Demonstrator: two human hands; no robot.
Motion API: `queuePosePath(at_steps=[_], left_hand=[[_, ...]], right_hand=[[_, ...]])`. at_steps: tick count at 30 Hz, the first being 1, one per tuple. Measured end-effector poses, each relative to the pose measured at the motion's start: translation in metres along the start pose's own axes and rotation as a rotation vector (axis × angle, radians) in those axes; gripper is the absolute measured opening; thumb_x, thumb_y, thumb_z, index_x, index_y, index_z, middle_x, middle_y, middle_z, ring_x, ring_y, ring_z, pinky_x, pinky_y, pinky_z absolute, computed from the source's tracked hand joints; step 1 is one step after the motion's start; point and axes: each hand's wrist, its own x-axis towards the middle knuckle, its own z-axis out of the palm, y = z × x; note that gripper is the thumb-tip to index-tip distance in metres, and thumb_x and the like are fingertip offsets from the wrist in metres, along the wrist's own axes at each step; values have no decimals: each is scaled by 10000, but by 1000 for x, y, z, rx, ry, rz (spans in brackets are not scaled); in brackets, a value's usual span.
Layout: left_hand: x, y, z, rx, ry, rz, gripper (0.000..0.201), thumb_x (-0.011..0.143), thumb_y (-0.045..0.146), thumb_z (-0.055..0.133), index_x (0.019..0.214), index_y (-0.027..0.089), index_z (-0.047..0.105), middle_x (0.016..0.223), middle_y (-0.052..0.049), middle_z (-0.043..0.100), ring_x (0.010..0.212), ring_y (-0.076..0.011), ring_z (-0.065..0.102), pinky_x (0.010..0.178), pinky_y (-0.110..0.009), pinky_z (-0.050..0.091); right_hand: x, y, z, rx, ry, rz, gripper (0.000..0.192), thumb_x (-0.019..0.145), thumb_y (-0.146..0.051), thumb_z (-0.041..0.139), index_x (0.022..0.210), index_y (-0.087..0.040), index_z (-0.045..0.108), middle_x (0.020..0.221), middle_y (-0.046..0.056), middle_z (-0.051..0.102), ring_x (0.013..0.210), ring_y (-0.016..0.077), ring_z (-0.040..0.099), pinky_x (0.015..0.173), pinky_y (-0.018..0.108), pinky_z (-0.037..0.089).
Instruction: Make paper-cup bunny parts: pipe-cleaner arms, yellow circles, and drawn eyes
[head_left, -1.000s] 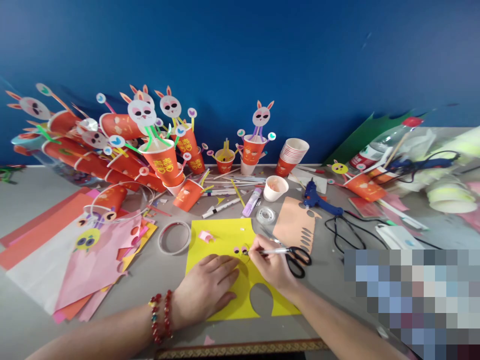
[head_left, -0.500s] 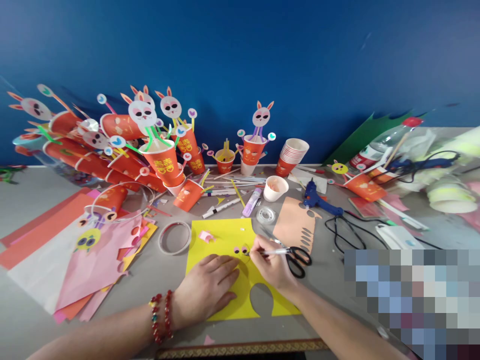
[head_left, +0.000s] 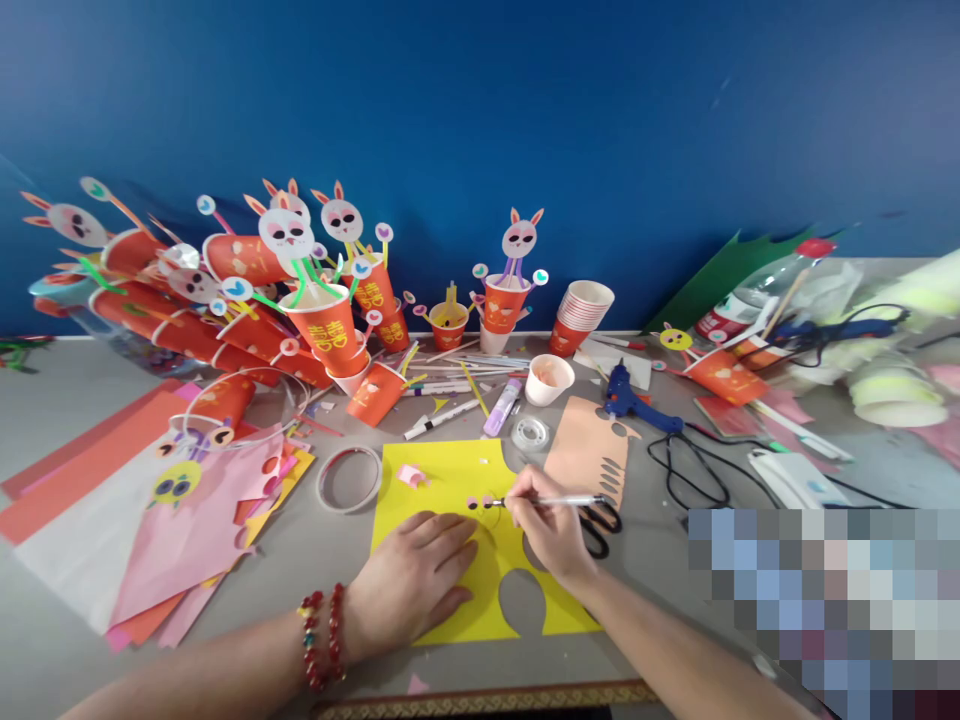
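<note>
My left hand [head_left: 424, 575] lies flat on a sheet of yellow paper [head_left: 401, 508], its fingers stretched out toward the right. In my right hand [head_left: 551, 530] a pen [head_left: 562, 500] is pinched, its tip at two small pink-and-black eye pieces [head_left: 480, 503] on the sheet. A faint curved line shows around them. Round pieces are cut out of the sheet's right and lower edges. A pink paper scrap [head_left: 412, 475] rests on its upper left. Black-handled scissors [head_left: 602, 525] lie partly hidden behind my right hand.
A roll of tape [head_left: 349, 480] is left of the sheet. Behind stand a glue stick [head_left: 502, 408], a white paper cup [head_left: 550, 380] and red cups with rabbit faces [head_left: 322, 325]. A blue glue gun [head_left: 637, 400] with a black cord lies right, paper sheets [head_left: 165, 560] left.
The pen has tipped lower in my right hand, its tip now showing near the right eye piece. My left hand stays in place; the view has shifted slightly.
</note>
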Motion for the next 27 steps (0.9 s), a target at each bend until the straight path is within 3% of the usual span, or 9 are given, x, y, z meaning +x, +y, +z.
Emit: queuePosePath(at_steps=[4,10,16,22,27], left_hand=[[0,0,-1,-8,3,-3,347,961,324,531,1265,157,556,1363,-91,607,1209,-284,562,986,-459,496],[1,1,-4,-18,21,-14,331,957,330,536,1248,176,570,1349,-95,614,1196,-287,564,971,-462,500],[0,1,-4,-40,26,-22,331,942,316,551,1248,190,568,1342,-88,619,1180,-284,572,971,-453,508],[-2,0,-7,-84,94,-32,310,953,309,525,1246,213,558,1310,-94,623,1171,-275,570,965,-432,516],[-4,2,-25,-133,144,-125,235,948,271,522,1171,235,587,1242,-90,637,1103,-249,606,920,-394,538]], right_hand=[[0,-1,0,156,49,73,94,901,-254,555,824,-208,528,642,-33,529,550,115,485,498,218,364],[-1,-7,0,148,62,-3,110,903,-317,628,910,-211,605,788,16,616,626,132,559,543,233,438],[5,-12,-13,275,106,27,194,911,-400,623,978,-219,599,757,6,617,510,106,478,457,225,386],[16,-12,-33,325,302,34,270,919,-443,611,806,-198,593,593,-19,584,482,97,446,447,202,347],[19,-12,-37,338,364,45,320,895,-466,640,748,-195,557,540,-35,548,452,89,429,430,199,324]])
